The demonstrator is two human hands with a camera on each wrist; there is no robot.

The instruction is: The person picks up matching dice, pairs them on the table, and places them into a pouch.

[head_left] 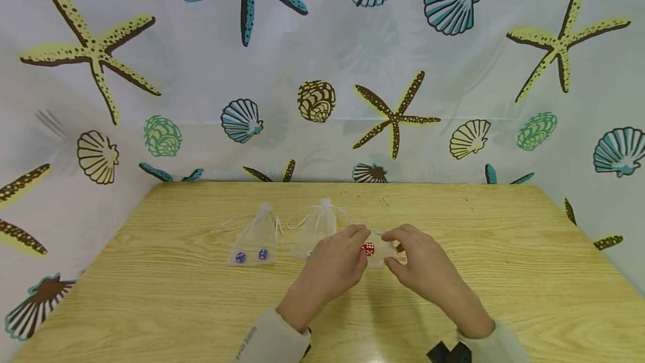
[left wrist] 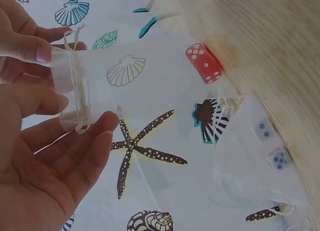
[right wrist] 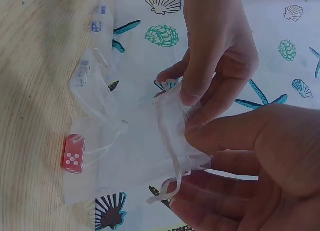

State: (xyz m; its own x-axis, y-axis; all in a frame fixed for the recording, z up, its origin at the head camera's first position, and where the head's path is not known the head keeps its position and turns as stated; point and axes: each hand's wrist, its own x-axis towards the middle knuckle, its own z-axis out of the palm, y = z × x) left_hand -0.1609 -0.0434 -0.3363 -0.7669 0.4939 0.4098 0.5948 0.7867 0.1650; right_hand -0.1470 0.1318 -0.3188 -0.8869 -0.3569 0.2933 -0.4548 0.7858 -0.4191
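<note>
A sheer white drawstring pouch [left wrist: 97, 86] with red dice [left wrist: 204, 63] at its bottom end is between my hands. My left hand [head_left: 332, 259] pinches one side of its gathered top between thumb and fingers. On the opposite side of the mouth, my right hand [head_left: 428, 265] pinches the hem. The pouch's white cord [right wrist: 170, 141] runs across just below the fingers, with a loop hanging at one side. In the head view the hands partly cover the pouch, and the red dice show between them.
Left of the hands lies a second sheer pouch [head_left: 325, 223], whose white dice [left wrist: 278, 158] have blue dots. Farther left is a third pouch [head_left: 257, 234] with blue dice [head_left: 263, 254]. The wooden table [head_left: 166, 296] meets a shell-and-starfish print curtain [head_left: 282, 150] behind.
</note>
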